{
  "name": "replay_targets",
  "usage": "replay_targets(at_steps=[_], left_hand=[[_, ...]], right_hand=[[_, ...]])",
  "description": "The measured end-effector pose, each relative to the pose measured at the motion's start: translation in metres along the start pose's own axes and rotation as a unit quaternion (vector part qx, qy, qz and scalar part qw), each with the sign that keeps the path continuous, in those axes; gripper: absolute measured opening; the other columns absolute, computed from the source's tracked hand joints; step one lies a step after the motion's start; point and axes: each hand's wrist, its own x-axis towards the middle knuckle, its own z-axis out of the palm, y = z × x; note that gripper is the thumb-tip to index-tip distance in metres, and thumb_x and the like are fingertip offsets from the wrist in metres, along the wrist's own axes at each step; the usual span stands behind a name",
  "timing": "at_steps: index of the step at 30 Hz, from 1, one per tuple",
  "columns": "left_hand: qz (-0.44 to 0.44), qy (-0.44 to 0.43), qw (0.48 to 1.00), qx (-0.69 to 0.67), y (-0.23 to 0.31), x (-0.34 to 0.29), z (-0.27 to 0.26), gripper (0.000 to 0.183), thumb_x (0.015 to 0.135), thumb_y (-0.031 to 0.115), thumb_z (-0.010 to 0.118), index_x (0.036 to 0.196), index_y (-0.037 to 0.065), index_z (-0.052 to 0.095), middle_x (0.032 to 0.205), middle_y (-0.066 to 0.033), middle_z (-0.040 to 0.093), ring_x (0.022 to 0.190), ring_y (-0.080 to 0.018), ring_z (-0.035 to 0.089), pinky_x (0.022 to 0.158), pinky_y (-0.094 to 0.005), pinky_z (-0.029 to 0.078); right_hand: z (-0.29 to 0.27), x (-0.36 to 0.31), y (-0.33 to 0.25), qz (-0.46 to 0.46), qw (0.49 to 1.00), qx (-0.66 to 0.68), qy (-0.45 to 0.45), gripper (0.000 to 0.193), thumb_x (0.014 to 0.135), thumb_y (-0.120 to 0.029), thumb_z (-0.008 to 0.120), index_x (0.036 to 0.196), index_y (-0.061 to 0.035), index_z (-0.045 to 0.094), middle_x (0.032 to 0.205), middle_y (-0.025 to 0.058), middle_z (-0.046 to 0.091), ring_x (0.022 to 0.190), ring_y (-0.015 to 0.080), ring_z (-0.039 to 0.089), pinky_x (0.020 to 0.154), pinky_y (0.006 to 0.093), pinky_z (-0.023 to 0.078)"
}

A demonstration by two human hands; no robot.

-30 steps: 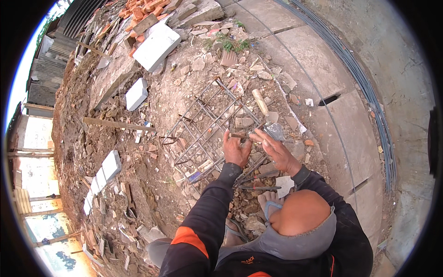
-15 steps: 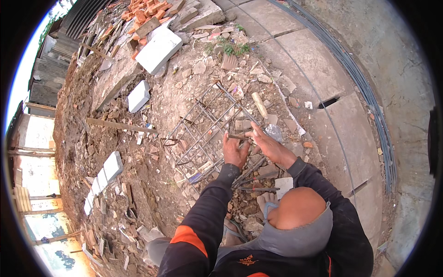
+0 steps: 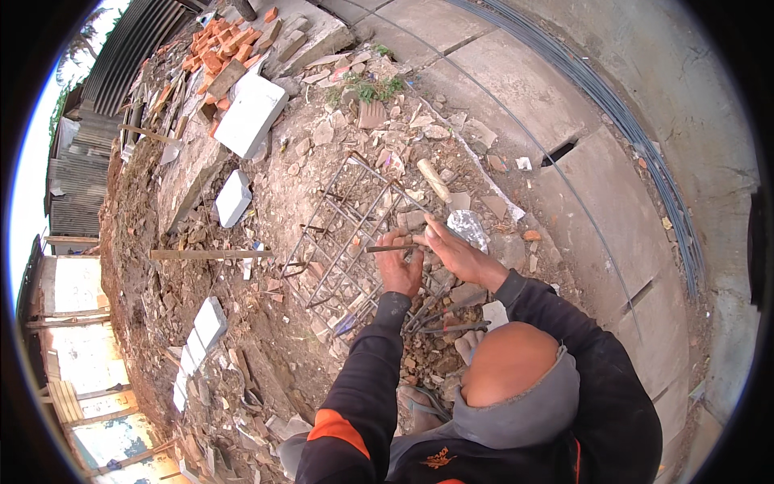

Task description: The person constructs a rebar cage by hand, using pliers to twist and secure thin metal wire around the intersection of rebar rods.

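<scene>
My left hand (image 3: 401, 266) is closed on a short brown rod (image 3: 387, 248), which lies across its fingers and sticks out to the left. At the rod's right end, the thumb and fingers of my right hand (image 3: 461, 256) are pressed together. Both hands are over the near right side of a cage of tied steel bars (image 3: 348, 234), which rests on the rubble. Rusty bent ends stand out along the cage's left side. Below the hands, near my foot, lies a dark tool with two long handles (image 3: 455, 328).
A pale wooden handle-like piece (image 3: 434, 180) and a crumpled clear plastic piece (image 3: 468, 229) lie beyond my right hand. White blocks (image 3: 251, 115) and a heap of bricks (image 3: 222, 48) are at the far left. Long steel bars (image 3: 645, 153) run along the concrete walkway on the right.
The view has shifted slightly. The rod now sticks out farther left across my left hand, and my right fingers, stretched out before, have drawn together at its end.
</scene>
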Motion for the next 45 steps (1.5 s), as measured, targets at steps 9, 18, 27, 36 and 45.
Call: replay_targets(at_steps=[9,18,27,36,45], left_hand=[[0.008,-0.031,0.999,-0.011,-0.001,0.001,-0.004,0.022,0.079,0.011,0.072,0.100,0.008,0.067,0.118,-0.0133,0.065,0.117,-0.0360,0.057,0.111,-0.0539,0.033],[0.028,-0.094,0.995,-0.004,-0.005,0.016,-0.013,0.019,0.079,0.011,0.075,0.093,0.005,0.063,0.108,-0.0160,0.067,0.104,-0.0380,0.058,0.095,-0.0493,0.042],[0.010,-0.103,0.994,-0.015,0.006,0.019,-0.016,0.020,0.083,0.014,0.075,0.093,0.003,0.062,0.107,-0.0178,0.065,0.105,-0.0382,0.058,0.093,-0.0484,0.045],[0.003,-0.128,0.990,-0.068,-0.022,0.015,-0.013,0.021,0.082,0.012,0.075,0.096,0.003,0.063,0.114,-0.0207,0.065,0.108,-0.0401,0.061,0.094,-0.0486,0.048],[-0.050,-0.159,0.978,-0.129,-0.014,0.019,-0.012,0.017,0.085,0.008,0.073,0.095,-0.002,0.063,0.103,-0.0160,0.068,0.096,-0.0297,0.064,0.087,-0.0397,0.051]], right_hand=[[-0.001,-0.011,0.009,-0.043,0.998,0.028,0.029,0.066,0.107,-0.054,0.031,0.149,-0.0027,0.035,0.135,0.0250,0.059,0.125,0.0397,0.058,0.101,0.0450,0.045],[0.015,-0.001,0.026,0.074,0.987,0.111,0.088,0.042,0.102,-0.019,0.051,0.137,0.0031,0.047,0.126,0.0277,0.062,0.116,0.0355,0.064,0.090,0.0404,0.050],[0.009,0.020,0.033,0.064,0.990,-0.102,0.069,0.053,0.098,-0.021,0.055,0.141,0.0084,0.044,0.132,0.0334,0.057,0.125,0.0416,0.057,0.101,0.0466,0.048],[0.001,0.014,0.003,0.107,0.992,-0.069,-0.010,0.063,0.100,-0.024,0.051,0.148,0.0139,0.033,0.149,0.0357,0.040,0.143,0.0380,0.041,0.118,0.0395,0.033],[0.012,0.030,0.048,0.036,0.987,-0.152,0.041,0.046,0.096,-0.008,0.049,0.138,0.0092,0.043,0.154,0.0316,0.032,0.128,0.0436,0.052,0.099,0.0462,0.048]])
